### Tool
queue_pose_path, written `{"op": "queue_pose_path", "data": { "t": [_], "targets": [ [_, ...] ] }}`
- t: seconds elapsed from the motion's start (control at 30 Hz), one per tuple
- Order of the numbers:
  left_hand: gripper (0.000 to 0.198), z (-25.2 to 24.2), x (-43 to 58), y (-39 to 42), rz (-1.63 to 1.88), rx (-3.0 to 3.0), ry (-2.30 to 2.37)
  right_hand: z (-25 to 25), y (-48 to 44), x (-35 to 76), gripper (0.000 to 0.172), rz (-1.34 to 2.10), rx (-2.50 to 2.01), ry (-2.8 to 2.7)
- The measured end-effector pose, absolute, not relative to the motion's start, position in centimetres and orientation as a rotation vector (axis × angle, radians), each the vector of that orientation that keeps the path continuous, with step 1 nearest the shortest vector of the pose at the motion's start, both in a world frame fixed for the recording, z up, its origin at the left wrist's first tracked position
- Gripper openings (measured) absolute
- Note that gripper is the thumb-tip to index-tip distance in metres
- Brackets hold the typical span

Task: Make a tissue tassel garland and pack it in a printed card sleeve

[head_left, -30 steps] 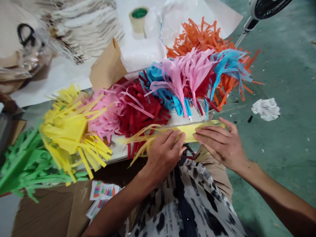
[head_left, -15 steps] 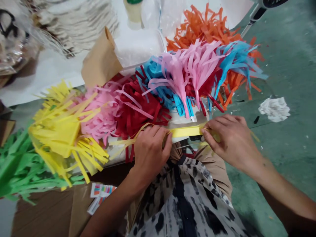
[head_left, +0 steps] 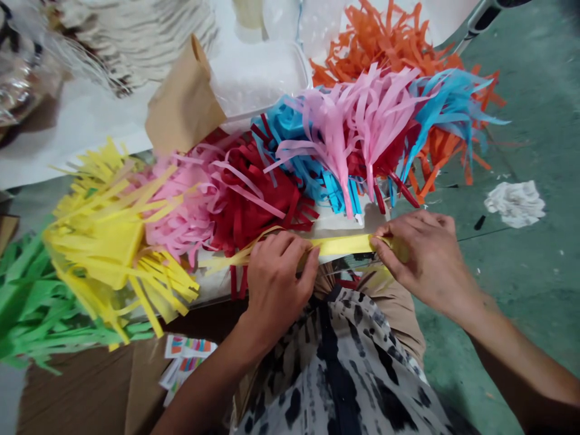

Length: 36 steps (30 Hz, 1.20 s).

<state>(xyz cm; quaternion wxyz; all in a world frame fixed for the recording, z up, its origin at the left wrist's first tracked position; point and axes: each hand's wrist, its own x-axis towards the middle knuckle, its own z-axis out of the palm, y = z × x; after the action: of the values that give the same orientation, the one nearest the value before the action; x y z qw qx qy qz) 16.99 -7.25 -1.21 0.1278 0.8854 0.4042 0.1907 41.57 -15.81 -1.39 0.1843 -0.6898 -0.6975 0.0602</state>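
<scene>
A yellow tissue-paper tassel point(head_left: 345, 244) is stretched level between my two hands, its middle showing as a flat, narrow band. My left hand point(head_left: 281, 266) grips one end with closed fingers, and thin yellow strips trail out to the left behind it. At the other end my right hand point(head_left: 419, 257) pinches the paper between thumb and fingers, hiding most of the strips there. Just beyond my hands lie dark red tassels point(head_left: 258, 199) and pink tassels point(head_left: 362, 115), with blue tassels point(head_left: 453, 109) to the right.
Yellow fringe point(head_left: 109, 235) and green fringe point(head_left: 36, 296) cover the table's left. Orange fringe point(head_left: 385, 45) is heaped at the back right. Behind stand a brown paper piece point(head_left: 183, 99) and a clear plastic tray point(head_left: 263, 75). Crumpled white paper point(head_left: 515, 203) lies on the green floor.
Both hands keep their hold on the yellow tassel and have barely moved. The view has shifted slightly, and the paper band now looks a little flatter.
</scene>
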Motion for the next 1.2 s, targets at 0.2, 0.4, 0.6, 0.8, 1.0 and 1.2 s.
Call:
{"op": "queue_pose_path", "data": {
  "t": [0.2,0.4,0.6,0.8,1.0,1.2],
  "targets": [
    [0.017,-1.4,17.6,-7.1,0.525,2.681,1.264,-1.3,-15.7,40.6,0.016,0.103,-2.06,-1.948],
    [0.02,-1.4,17.8,-6.6,0.493,2.72,1.284,-1.6,-15.6,40.1,0.012,0.047,-2.09,-1.904],
    [0.009,-1.3,18.1,-6.9,0.538,2.828,1.268,-2.0,-16.1,40.1,0.022,-0.156,-2.029,-1.882],
    [0.02,-1.6,18.4,-7.2,0.741,3.071,0.547,-3.4,-18.6,39.9,0.044,-0.287,-1.628,-2.156],
    [0.031,-1.9,18.0,-8.0,0.598,3.201,0.516,-2.9,-22.2,46.2,0.045,-0.504,-1.649,-2.113],
    [0.039,-1.8,17.9,-8.8,0.493,3.151,0.571,-0.7,-23.0,43.5,0.05,-0.391,-1.806,-1.851]
  ]
}}
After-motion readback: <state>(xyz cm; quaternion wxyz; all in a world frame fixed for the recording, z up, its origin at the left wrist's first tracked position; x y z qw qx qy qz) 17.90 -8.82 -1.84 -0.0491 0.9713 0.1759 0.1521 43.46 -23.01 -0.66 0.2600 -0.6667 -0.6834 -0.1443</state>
